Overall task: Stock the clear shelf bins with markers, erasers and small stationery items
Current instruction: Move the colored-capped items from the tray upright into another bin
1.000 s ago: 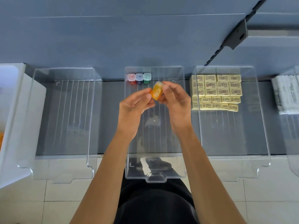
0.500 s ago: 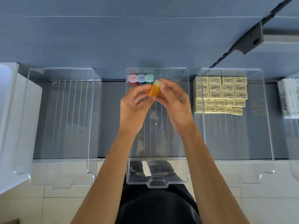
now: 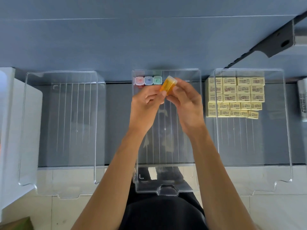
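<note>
— What's the setup where you're standing?

— A grey shelf (image 3: 116,113) against a blue-grey wall (image 3: 116,39), with pale floor tiles (image 3: 274,213) below. Three clear bins sit side by side on it: left bin (image 3: 25,130), middle bin (image 3: 166,191), right bin (image 3: 289,130). A black bracket (image 3: 279,42) juts out at the upper right.

— Anything readable?

— The yellow erasers (image 3: 235,95), stacked in rows at the back of the right bin, carry dark print and a small figure, but it's too blurred to read. So is the lettering on the white packets (image 3: 303,100) at the far right edge.

— And the hands?

— Both are on a small orange case (image 3: 167,86) with a clear cap, held above the back of the middle bin. The left hand (image 3: 146,105) pinches its lower end, and the right hand (image 3: 187,102) curls its fingers round the side. It's just right of three capped cases (image 3: 148,80), pink, blue and green, lined along the back wall.

— Different from a second ago?

— Barely. Same two-handed grip over the same bin, though the case tips further right now.
</note>
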